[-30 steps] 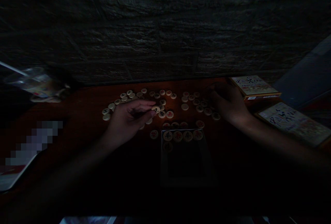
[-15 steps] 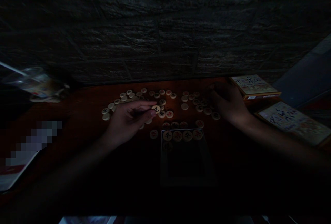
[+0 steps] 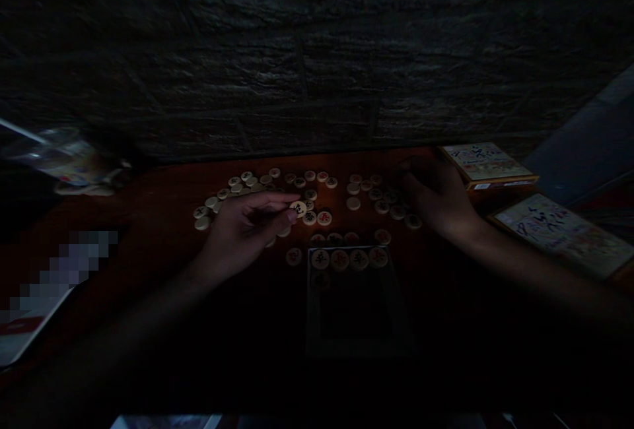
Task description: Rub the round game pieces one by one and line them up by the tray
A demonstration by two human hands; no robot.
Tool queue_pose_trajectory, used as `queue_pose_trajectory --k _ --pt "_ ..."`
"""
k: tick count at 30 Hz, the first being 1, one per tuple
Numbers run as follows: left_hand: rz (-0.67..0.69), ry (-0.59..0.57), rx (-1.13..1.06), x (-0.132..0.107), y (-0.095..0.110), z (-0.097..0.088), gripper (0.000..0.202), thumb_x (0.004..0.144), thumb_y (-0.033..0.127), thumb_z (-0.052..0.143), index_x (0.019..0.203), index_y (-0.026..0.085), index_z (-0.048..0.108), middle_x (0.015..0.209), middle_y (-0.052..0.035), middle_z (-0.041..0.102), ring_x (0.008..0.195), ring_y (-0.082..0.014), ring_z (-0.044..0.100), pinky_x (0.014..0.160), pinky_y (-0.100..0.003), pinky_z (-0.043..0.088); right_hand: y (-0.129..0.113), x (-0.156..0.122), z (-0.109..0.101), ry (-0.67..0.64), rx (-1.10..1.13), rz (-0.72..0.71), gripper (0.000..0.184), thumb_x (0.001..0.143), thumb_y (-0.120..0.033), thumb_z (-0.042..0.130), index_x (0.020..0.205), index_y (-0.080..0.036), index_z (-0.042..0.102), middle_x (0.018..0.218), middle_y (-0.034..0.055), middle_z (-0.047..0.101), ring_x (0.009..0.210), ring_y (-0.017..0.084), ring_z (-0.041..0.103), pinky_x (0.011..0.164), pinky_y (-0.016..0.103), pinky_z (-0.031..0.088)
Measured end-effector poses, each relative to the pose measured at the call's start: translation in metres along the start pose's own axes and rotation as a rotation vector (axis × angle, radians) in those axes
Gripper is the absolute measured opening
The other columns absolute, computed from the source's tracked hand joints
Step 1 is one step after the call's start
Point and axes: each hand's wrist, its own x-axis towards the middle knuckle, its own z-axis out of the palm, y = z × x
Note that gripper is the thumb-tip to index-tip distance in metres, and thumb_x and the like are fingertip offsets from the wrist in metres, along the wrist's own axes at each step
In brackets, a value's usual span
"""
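Between the thumb and fingertips of my left hand (image 3: 240, 228) is a round Chinese chess piece (image 3: 298, 209) with a black character facing up. It is held over a loose spread of pieces on the wooden table. My right hand (image 3: 436, 198) is at the far right, beside another cluster of pieces (image 3: 382, 206); its fingers curl inward in shadow, and what they hold, if anything, is hidden. Nearer to me lies a shallow open box (image 3: 313, 323). Along its far edge sits a row of pieces (image 3: 339, 259), black and red, with one dim piece (image 3: 320, 280) below the row's left end.
Two printed game boxes (image 3: 488, 162) (image 3: 564, 234) lie at the right. At the left stand a clear plastic cup with a straw (image 3: 69, 158) and a pale flat object (image 3: 30, 330), partly pixelated. A stone-block wall (image 3: 317, 72) rises behind the table. The light is very dim.
Almost nothing differs. My left hand still grips the piece, which is turned very slightly, and the right hand stays in the same place.
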Motion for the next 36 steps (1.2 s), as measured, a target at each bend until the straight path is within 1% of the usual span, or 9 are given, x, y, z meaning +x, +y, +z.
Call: queue_pose_trajectory --k 3,6,11,16,19,24,28,32,36 --pt "0.002 0.005 0.007 0.0004 0.0008 0.0001 0.026 0.087 0.026 0.081 0.112 0.023 0.079 0.093 -0.0044 0.083 0.077 -0.0156 0.077 0.064 -0.022 0.058 -0.0014 -0.0007 0.0004 0.009 0.001 0.035 0.020 0.091 -0.032 0.056 0.079 -0.023 0.068 0.077 0.0067 0.072 0.070 0.021 0.067 0.060 0.035 0.049" --pt "-0.001 0.011 0.012 0.0007 0.0010 0.0008 0.025 0.087 0.027 0.080 0.111 0.022 0.079 0.091 -0.0048 0.083 0.073 -0.0157 0.076 0.060 -0.023 0.057 -0.0007 -0.0012 0.0005 0.002 0.002 0.043 0.020 0.091 -0.032 0.056 0.083 -0.022 0.070 0.077 0.0065 0.071 0.067 0.019 0.066 0.057 0.034 0.049" --pt "-0.004 0.007 0.009 0.0007 0.0013 0.0017 0.026 0.087 0.028 0.080 0.112 0.021 0.079 0.087 -0.0044 0.082 0.064 -0.0131 0.073 0.053 -0.021 0.053 0.0013 -0.0001 -0.0001 0.001 -0.030 0.022 0.019 0.091 -0.030 0.056 0.084 -0.021 0.071 0.080 0.0064 0.072 0.072 0.020 0.068 0.062 0.035 0.050" --pt "0.006 0.002 0.008 0.0008 0.0007 0.0022 0.024 0.087 0.029 0.080 0.111 0.023 0.080 0.090 -0.0043 0.083 0.073 -0.0151 0.076 0.059 -0.022 0.056 0.0010 0.0004 -0.0001 -0.007 -0.024 0.023 0.019 0.092 -0.031 0.056 0.083 -0.021 0.070 0.079 0.0065 0.071 0.072 0.021 0.068 0.060 0.036 0.050" --pt "0.007 0.011 0.017 0.0006 -0.0002 0.0020 0.023 0.087 0.029 0.080 0.110 0.024 0.080 0.090 -0.0036 0.083 0.075 -0.0156 0.077 0.060 -0.023 0.057 0.0011 -0.0003 0.0002 -0.006 -0.018 0.026 0.019 0.092 -0.031 0.056 0.082 -0.022 0.069 0.081 0.0067 0.072 0.071 0.020 0.068 0.059 0.035 0.051" --pt "0.020 0.015 0.034 0.0005 -0.0001 0.0017 0.023 0.087 0.028 0.080 0.110 0.025 0.080 0.093 -0.0037 0.083 0.077 -0.0164 0.077 0.065 -0.024 0.059 0.0012 -0.0007 0.0001 -0.015 -0.014 0.036 0.019 0.092 -0.030 0.055 0.082 -0.022 0.069 0.075 0.0057 0.070 0.067 0.020 0.066 0.055 0.034 0.048" --pt "0.017 0.015 0.030 0.0005 -0.0004 0.0023 0.024 0.086 0.029 0.081 0.110 0.024 0.080 0.092 -0.0042 0.083 0.073 -0.0157 0.077 0.061 -0.023 0.058 0.0003 -0.0003 0.0001 -0.012 0.000 0.018 0.019 0.092 -0.032 0.056 0.081 -0.023 0.070 0.077 0.0067 0.071 0.072 0.022 0.068 0.059 0.035 0.049" --pt "0.017 0.010 0.025 0.0006 -0.0016 0.0027 0.023 0.087 0.028 0.081 0.109 0.024 0.080 0.092 -0.0036 0.083 0.076 -0.0151 0.077 0.065 -0.023 0.058 -0.0006 -0.0007 0.0003 -0.002 0.008 0.013 0.018 0.091 -0.029 0.056 0.079 -0.022 0.068 0.078 0.0063 0.072 0.072 0.022 0.068 0.061 0.035 0.050" --pt "0.016 0.017 0.053 0.0009 -0.0016 0.0022 0.022 0.087 0.029 0.081 0.109 0.027 0.080 0.093 -0.0027 0.083 0.074 -0.0142 0.076 0.062 -0.022 0.056 -0.0022 -0.0016 0.0003 -0.006 0.023 0.056 0.017 0.092 -0.030 0.057 0.081 -0.022 0.068 0.076 0.0055 0.071 0.067 0.020 0.067 0.057 0.034 0.048"
